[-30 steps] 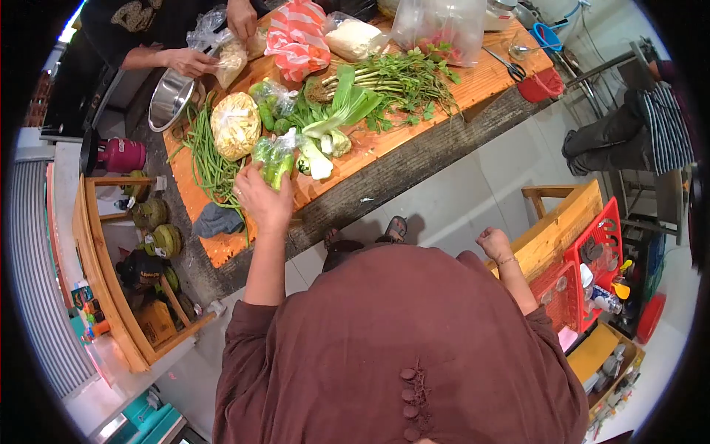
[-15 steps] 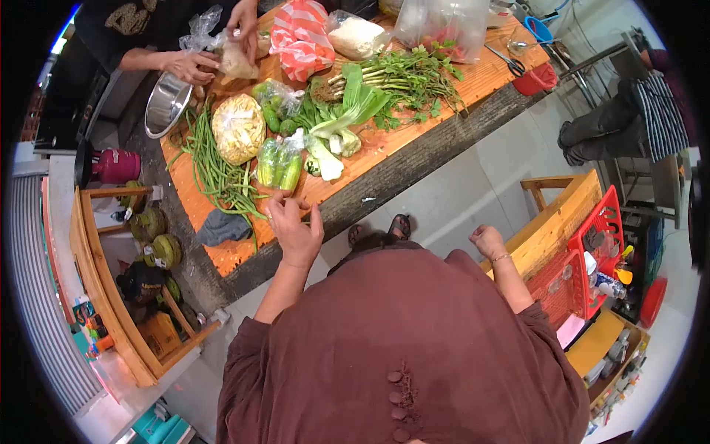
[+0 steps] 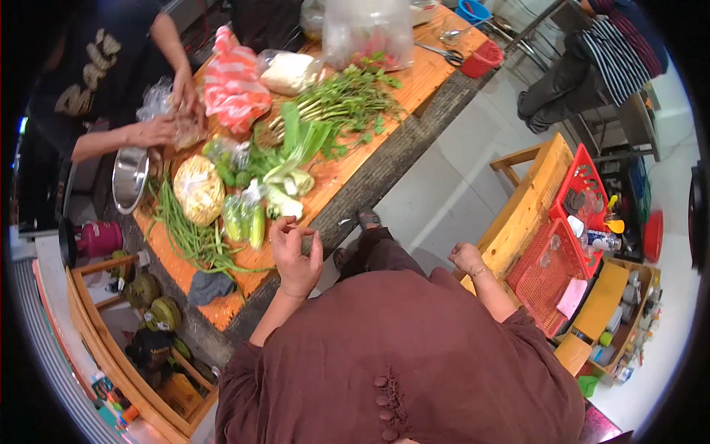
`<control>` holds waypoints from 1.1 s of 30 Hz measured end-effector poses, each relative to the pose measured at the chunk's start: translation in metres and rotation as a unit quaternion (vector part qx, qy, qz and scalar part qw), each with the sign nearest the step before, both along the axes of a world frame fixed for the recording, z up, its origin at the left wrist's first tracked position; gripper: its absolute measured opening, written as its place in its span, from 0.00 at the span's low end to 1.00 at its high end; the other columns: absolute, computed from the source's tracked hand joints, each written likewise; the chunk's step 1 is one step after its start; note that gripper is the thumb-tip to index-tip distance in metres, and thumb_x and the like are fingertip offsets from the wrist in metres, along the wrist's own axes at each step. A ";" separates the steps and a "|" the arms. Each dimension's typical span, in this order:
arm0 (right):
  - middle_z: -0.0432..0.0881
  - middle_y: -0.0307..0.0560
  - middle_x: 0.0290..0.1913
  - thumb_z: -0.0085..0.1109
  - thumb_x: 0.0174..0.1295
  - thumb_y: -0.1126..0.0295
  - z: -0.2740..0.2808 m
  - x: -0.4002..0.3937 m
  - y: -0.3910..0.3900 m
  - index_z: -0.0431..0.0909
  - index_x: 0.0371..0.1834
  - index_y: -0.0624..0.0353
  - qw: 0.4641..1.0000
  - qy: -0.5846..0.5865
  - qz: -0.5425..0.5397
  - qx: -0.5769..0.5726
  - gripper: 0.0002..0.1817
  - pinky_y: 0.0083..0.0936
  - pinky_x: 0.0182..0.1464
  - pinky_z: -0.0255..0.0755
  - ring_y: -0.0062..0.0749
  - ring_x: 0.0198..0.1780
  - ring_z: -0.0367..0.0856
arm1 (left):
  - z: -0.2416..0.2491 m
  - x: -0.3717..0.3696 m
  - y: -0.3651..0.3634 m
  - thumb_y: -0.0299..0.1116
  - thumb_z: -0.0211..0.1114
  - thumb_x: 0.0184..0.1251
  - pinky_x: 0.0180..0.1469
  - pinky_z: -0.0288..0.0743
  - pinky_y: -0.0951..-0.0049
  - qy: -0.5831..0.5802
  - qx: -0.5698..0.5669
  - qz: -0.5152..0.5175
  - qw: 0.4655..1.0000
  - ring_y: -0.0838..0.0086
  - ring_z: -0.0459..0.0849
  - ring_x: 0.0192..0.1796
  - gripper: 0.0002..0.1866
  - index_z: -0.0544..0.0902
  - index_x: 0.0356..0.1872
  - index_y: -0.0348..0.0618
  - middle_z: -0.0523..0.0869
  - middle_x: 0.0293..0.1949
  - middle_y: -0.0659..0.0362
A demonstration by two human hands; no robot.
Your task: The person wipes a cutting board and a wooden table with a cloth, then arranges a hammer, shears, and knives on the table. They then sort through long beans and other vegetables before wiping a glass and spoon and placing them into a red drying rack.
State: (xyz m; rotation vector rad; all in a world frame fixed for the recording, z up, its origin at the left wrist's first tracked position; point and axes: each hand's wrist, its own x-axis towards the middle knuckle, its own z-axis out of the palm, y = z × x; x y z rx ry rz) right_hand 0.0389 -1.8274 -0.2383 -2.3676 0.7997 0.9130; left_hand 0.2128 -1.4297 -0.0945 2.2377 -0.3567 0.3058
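Observation:
My left hand [image 3: 296, 259] is raised by the near edge of the wooden table [image 3: 336, 176], thumb and fingers apart, holding nothing. Closest to it are a plastic bag of cucumbers [image 3: 244, 220] and the white stalks of a bok choy [image 3: 285, 198]. Long green beans [image 3: 177, 233] and a clear bag of pale yellow pieces [image 3: 198, 191] lie further left. My right hand [image 3: 467, 259], curled loosely closed, hangs near a wooden bench [image 3: 529, 192], with nothing visible in it.
Across the table, another person's hands [image 3: 174, 122] handle a clear bag near a metal bowl [image 3: 131, 180]. Scissors [image 3: 447, 55] lie at the far end. Red baskets [image 3: 543, 274] sit at right. Another person [image 3: 584, 70] stands at upper right.
My view has turned right and I have stepped, so the table appears further left. Both my hands stay empty. The other person's hands have come closer together around the bag.

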 end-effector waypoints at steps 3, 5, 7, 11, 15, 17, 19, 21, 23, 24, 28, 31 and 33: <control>0.87 0.58 0.39 0.67 0.55 0.58 0.000 -0.012 -0.031 0.84 0.39 0.62 0.999 -0.007 -0.037 -0.008 0.17 0.40 0.50 0.78 0.53 0.45 0.85 | 0.006 0.015 -0.029 0.21 0.72 0.53 0.46 0.75 0.63 -0.023 -0.009 -0.048 0.999 0.59 0.79 0.41 0.09 0.82 0.34 0.37 0.75 0.51 0.44; 0.87 0.57 0.38 0.67 0.55 0.58 0.001 -0.016 -0.049 0.84 0.39 0.62 0.999 -0.006 -0.042 -0.003 0.18 0.40 0.50 0.78 0.53 0.45 0.86 | 0.007 0.025 -0.047 0.20 0.72 0.52 0.46 0.75 0.62 -0.018 -0.023 -0.067 0.997 0.59 0.79 0.41 0.09 0.82 0.33 0.37 0.75 0.51 0.44; 0.87 0.57 0.38 0.67 0.54 0.57 -0.002 -0.015 -0.068 0.85 0.39 0.62 0.999 -0.004 -0.053 0.013 0.18 0.40 0.50 0.78 0.53 0.45 0.86 | 0.014 0.041 -0.072 0.20 0.73 0.51 0.45 0.75 0.64 -0.040 -0.025 -0.077 0.996 0.59 0.80 0.41 0.09 0.81 0.32 0.38 0.78 0.47 0.46; 0.87 0.58 0.38 0.67 0.54 0.56 -0.015 -0.004 -0.119 0.85 0.40 0.62 0.998 -0.003 -0.055 0.035 0.19 0.40 0.49 0.78 0.53 0.44 0.86 | 0.020 0.078 -0.131 0.22 0.74 0.53 0.38 0.73 0.67 -0.078 -0.012 -0.098 0.992 0.61 0.80 0.37 0.10 0.78 0.26 0.39 0.81 0.34 0.51; 0.87 0.58 0.38 0.67 0.54 0.56 -0.008 0.043 -0.196 0.85 0.39 0.63 1.000 0.001 -0.019 0.017 0.20 0.41 0.48 0.78 0.53 0.44 0.86 | 0.023 0.120 -0.206 0.22 0.70 0.61 0.27 0.64 0.64 -0.085 -0.053 -0.119 0.988 0.61 0.73 0.24 0.16 0.71 0.20 0.41 0.74 0.21 0.55; 0.87 0.58 0.38 0.67 0.54 0.57 0.005 0.077 -0.240 0.85 0.39 0.64 0.999 -0.026 -0.035 0.005 0.19 0.41 0.49 0.79 0.53 0.44 0.86 | 0.030 0.141 -0.245 0.22 0.69 0.62 0.25 0.62 0.63 -0.074 -0.067 -0.122 0.988 0.61 0.72 0.21 0.16 0.70 0.19 0.41 0.72 0.19 0.55; 0.87 0.58 0.38 0.67 0.55 0.58 0.015 0.106 -0.277 0.85 0.39 0.64 0.994 -0.064 -0.087 0.012 0.19 0.41 0.49 0.79 0.54 0.44 0.86 | 0.038 0.160 -0.279 0.22 0.69 0.62 0.23 0.60 0.63 -0.070 -0.074 -0.123 0.987 0.61 0.70 0.19 0.17 0.70 0.19 0.41 0.70 0.18 0.55; 0.87 0.58 0.35 0.68 0.55 0.60 0.014 0.130 -0.310 0.85 0.37 0.64 0.990 -0.113 -0.085 -0.009 0.17 0.38 0.44 0.78 0.50 0.40 0.86 | 0.047 0.179 -0.309 0.22 0.69 0.62 0.21 0.59 0.64 -0.074 -0.073 -0.124 0.987 0.61 0.68 0.17 0.17 0.71 0.18 0.42 0.68 0.16 0.55; 0.87 0.58 0.34 0.70 0.55 0.62 0.013 0.163 -0.337 0.85 0.36 0.64 0.984 -0.151 -0.090 -0.024 0.15 0.37 0.43 0.78 0.49 0.38 0.86 | 0.050 0.202 -0.332 0.22 0.70 0.61 0.21 0.58 0.64 -0.067 -0.091 -0.138 0.984 0.61 0.68 0.16 0.17 0.71 0.18 0.42 0.68 0.16 0.55; 0.87 0.59 0.37 0.70 0.55 0.61 0.018 0.179 -0.341 0.84 0.38 0.64 0.987 -0.133 -0.085 -0.020 0.16 0.38 0.45 0.78 0.50 0.41 0.86 | 0.051 0.211 -0.338 0.22 0.70 0.61 0.21 0.58 0.64 -0.067 -0.102 -0.148 0.982 0.62 0.68 0.16 0.17 0.71 0.18 0.42 0.68 0.16 0.56; 0.87 0.60 0.42 0.69 0.56 0.59 0.019 0.227 -0.335 0.84 0.41 0.65 0.993 -0.099 -0.059 0.003 0.18 0.39 0.50 0.78 0.54 0.46 0.85 | 0.051 0.252 -0.355 0.24 0.72 0.59 0.19 0.57 0.65 -0.088 -0.106 -0.159 0.978 0.63 0.68 0.15 0.16 0.73 0.18 0.42 0.68 0.15 0.57; 0.86 0.57 0.38 0.69 0.57 0.60 0.012 0.261 -0.328 0.83 0.43 0.65 0.988 -0.116 -0.069 0.081 0.19 0.37 0.47 0.78 0.49 0.43 0.86 | 0.064 0.279 -0.368 0.27 0.76 0.56 0.21 0.60 0.65 -0.065 -0.071 -0.179 0.979 0.63 0.71 0.18 0.12 0.78 0.22 0.42 0.71 0.18 0.58; 0.84 0.53 0.33 0.71 0.56 0.62 0.044 0.313 -0.320 0.82 0.46 0.64 0.980 -0.142 -0.076 0.113 0.19 0.34 0.44 0.78 0.41 0.38 0.85 | 0.062 0.294 -0.383 0.28 0.77 0.54 0.24 0.62 0.65 -0.083 -0.048 -0.157 0.983 0.64 0.73 0.21 0.10 0.81 0.27 0.41 0.74 0.21 0.58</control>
